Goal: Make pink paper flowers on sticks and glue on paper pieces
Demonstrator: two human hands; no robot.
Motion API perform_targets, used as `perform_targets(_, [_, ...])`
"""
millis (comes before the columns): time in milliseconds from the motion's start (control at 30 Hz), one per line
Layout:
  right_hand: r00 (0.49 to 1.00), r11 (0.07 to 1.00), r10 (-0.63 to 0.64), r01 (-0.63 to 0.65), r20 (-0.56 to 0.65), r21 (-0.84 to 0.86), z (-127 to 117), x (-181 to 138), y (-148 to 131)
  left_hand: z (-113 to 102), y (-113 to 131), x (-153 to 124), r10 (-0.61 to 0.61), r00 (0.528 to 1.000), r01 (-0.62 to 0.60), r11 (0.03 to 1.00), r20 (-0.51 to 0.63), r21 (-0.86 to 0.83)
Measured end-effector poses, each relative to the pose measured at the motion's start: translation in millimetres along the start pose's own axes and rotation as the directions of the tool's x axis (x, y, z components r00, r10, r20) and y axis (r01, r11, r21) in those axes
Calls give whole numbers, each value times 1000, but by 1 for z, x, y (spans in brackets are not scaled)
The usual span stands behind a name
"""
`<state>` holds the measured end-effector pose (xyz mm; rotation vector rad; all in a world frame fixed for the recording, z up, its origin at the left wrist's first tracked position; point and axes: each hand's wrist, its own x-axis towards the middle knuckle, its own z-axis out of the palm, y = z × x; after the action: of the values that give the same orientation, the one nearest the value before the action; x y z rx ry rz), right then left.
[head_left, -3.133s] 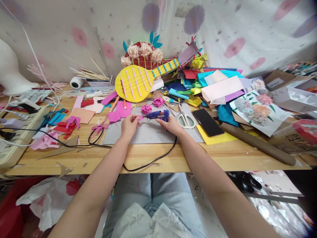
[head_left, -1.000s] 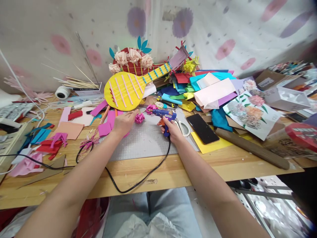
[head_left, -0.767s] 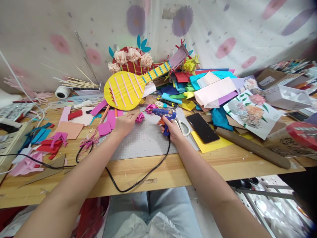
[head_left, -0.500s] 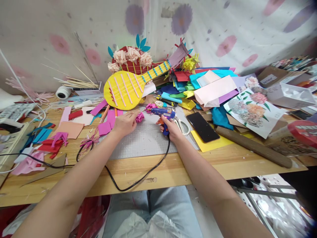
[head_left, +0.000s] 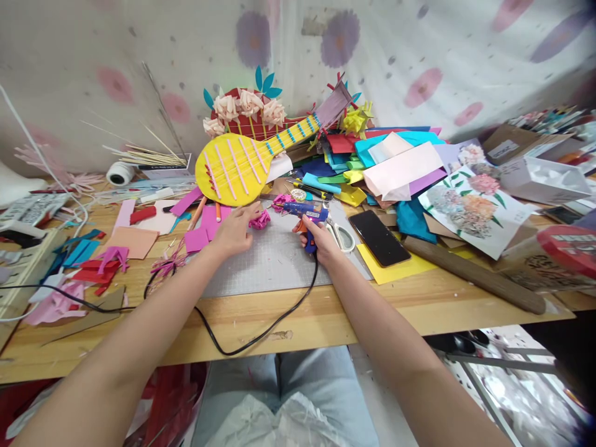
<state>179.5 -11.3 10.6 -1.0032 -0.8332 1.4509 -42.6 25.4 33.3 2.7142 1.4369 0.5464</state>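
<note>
My right hand (head_left: 318,239) is wrapped round a blue hot glue gun (head_left: 305,211), its nozzle pointing left over the grey cutting mat (head_left: 274,267). To its left, my left hand (head_left: 233,233) hovers with fingers apart beside a crumpled magenta paper flower (head_left: 261,220); whether a fingertip touches the flower I cannot tell. A second magenta paper flower (head_left: 282,200) lies just behind the nozzle. White-handled scissors (head_left: 343,237) rest to the right of the glue gun. Behind my hands leans a yellow paper lute (head_left: 233,174) with pink strips.
The black cord (head_left: 261,347) loops over the table's front edge. A black phone (head_left: 379,238) and a brown stick (head_left: 475,273) lie at the right. Coloured paper (head_left: 405,171) is piled behind. Magenta squares (head_left: 196,239) and paper scraps lie left; bamboo skewers (head_left: 149,155) stand farther back.
My left hand has drawn slightly left from the magenta flower and its fingers have spread. My right hand keeps the glue gun in nearly the same place.
</note>
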Motion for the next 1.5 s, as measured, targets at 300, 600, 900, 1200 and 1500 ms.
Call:
perform_targets(300, [1000, 1000, -9, 9, -7, -8, 1, -3, -1, 11, -2, -4, 122, 993, -122, 992, 5, 15])
perform_targets(600, [1000, 1000, -11, 11, -14, 0, 0, -4, -1, 1, 8, 10, -419, 880, 279, 837, -224, -470])
perform_targets(900, [999, 999, -19, 20, -30, 44, -3, -1, 2, 1, 6, 44, -514, 764, 623, 435, 389, -650])
perform_targets(1200, [999, 999, -15, 16, -29, 33, -2, -2, 1, 3, 1, 36, -465, 806, 576, 474, 367, -666])
perform_targets(1500, [998, 998, -56, 56, 17, 3, -6, 0, 6, 8, -4, 23, -484, 837, 545, 700, 255, -462])
